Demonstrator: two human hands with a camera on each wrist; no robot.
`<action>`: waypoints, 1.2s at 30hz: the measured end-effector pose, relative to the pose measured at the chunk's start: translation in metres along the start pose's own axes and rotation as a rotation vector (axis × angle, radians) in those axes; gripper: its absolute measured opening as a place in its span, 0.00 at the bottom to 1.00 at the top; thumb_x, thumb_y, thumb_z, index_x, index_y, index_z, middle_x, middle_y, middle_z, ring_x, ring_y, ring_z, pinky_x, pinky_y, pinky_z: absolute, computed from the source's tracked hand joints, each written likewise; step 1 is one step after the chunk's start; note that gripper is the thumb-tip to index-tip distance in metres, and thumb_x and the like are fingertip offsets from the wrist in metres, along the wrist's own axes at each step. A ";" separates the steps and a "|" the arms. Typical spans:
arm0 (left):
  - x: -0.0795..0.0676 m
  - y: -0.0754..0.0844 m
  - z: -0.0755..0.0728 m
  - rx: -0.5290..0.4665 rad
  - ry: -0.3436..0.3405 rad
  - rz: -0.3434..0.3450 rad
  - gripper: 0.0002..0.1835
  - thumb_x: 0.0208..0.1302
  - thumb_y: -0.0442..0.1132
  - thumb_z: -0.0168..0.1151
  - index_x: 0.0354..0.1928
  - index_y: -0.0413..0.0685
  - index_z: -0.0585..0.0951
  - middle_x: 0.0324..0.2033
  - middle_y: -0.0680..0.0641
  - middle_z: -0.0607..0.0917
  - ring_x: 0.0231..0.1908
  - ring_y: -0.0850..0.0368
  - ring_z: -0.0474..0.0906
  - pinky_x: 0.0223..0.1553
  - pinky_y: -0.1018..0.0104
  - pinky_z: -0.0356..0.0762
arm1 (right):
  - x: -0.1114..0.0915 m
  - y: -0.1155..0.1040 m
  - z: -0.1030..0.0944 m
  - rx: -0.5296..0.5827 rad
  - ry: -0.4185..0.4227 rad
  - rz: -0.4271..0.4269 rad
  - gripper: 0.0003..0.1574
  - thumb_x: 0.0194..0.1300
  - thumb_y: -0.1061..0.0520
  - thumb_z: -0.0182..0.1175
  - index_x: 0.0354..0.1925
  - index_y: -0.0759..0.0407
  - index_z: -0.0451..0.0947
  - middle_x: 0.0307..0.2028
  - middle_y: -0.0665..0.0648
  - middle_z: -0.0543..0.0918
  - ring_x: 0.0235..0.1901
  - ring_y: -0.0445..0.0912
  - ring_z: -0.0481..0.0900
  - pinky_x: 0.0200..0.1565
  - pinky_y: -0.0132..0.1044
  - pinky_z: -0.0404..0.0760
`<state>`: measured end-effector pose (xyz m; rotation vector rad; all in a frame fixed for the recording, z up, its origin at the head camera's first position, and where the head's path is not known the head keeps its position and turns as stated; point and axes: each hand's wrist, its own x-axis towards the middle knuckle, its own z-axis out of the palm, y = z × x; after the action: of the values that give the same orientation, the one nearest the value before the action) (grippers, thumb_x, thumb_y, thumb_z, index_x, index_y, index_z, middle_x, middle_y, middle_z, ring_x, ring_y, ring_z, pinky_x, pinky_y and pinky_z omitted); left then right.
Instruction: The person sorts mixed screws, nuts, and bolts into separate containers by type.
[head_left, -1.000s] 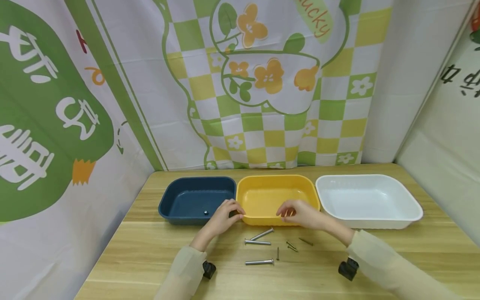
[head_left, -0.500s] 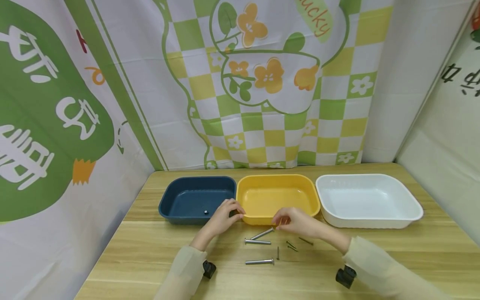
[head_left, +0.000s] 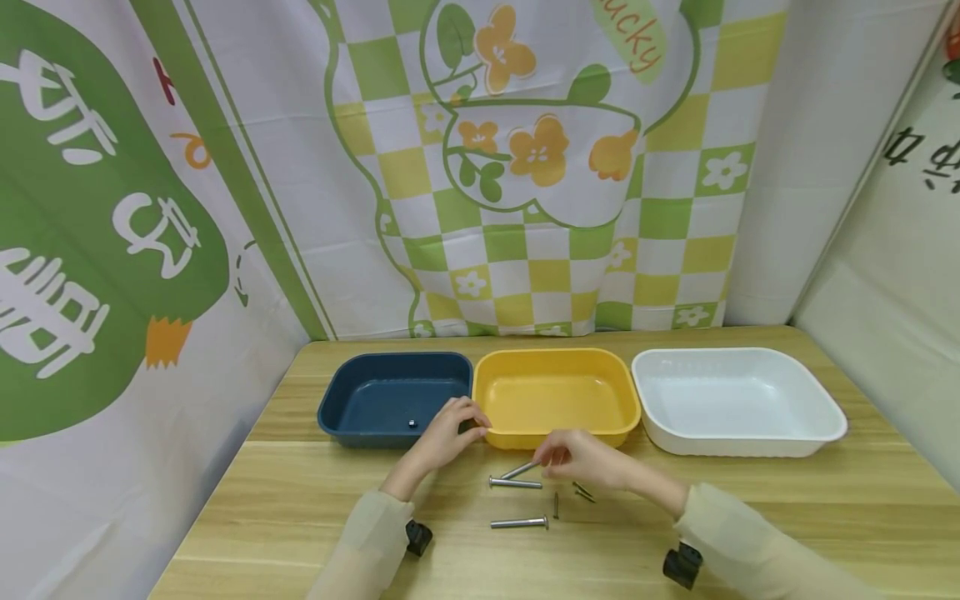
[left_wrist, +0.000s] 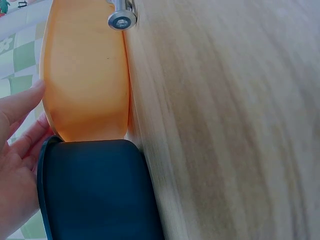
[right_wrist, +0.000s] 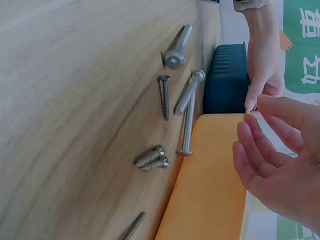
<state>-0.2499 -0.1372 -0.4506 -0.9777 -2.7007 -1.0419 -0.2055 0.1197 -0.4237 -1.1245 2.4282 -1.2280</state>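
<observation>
At the yellow tray's (head_left: 517, 439) near left corner, my left hand (head_left: 448, 435) pinches the rim between thumb and fingers. My right hand (head_left: 581, 458) hovers in front of the same tray, fingers loosely bent and, in the right wrist view, nothing between them. Beneath its fingertips lies a slanted silver bolt (right_wrist: 188, 125), partly under another bolt (right_wrist: 189, 95). A third bolt (head_left: 517, 523) is nearer the front. Small screws lie about: one dark screw (right_wrist: 164, 97), a brassy pair (right_wrist: 152, 158) side by side, and another screw (right_wrist: 132, 227) that the right hand hides in the head view.
A dark blue tray (head_left: 360, 439) with a small metal piece (head_left: 412, 423) in it stands left of the yellow one. To the right is a white tray (head_left: 750, 446). All stand in a row along the back of the wooden table (head_left: 300, 517), before a patterned curtain (head_left: 525, 275).
My right hand has moved from over the yellow tray's front rim down and toward me, to the slanted bolt's end. The left hand stays at the rim.
</observation>
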 end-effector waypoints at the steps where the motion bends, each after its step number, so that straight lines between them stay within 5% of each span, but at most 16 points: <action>1: 0.000 0.000 0.000 0.000 0.000 -0.001 0.03 0.59 0.37 0.60 0.34 0.48 0.81 0.37 0.50 0.77 0.41 0.50 0.71 0.45 0.59 0.68 | 0.000 0.000 0.001 0.004 -0.004 0.000 0.06 0.56 0.67 0.60 0.36 0.68 0.78 0.33 0.62 0.81 0.30 0.36 0.74 0.33 0.30 0.76; 11: 0.000 0.001 0.000 0.012 0.003 0.000 0.02 0.59 0.37 0.60 0.34 0.48 0.81 0.37 0.49 0.77 0.41 0.50 0.71 0.45 0.58 0.68 | 0.002 0.001 0.017 -0.009 -0.054 0.005 0.07 0.54 0.69 0.59 0.34 0.65 0.79 0.31 0.55 0.81 0.29 0.34 0.74 0.33 0.29 0.76; 36: 0.000 0.000 0.001 0.013 0.014 0.009 0.02 0.59 0.36 0.60 0.33 0.48 0.81 0.36 0.50 0.77 0.41 0.51 0.70 0.45 0.59 0.68 | 0.009 0.001 0.035 0.055 -0.206 0.049 0.12 0.50 0.69 0.63 0.38 0.68 0.79 0.32 0.58 0.81 0.29 0.33 0.75 0.32 0.26 0.75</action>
<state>-0.2500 -0.1368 -0.4511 -0.9755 -2.6855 -1.0251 -0.1955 0.0922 -0.4450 -1.1103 2.2425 -1.0991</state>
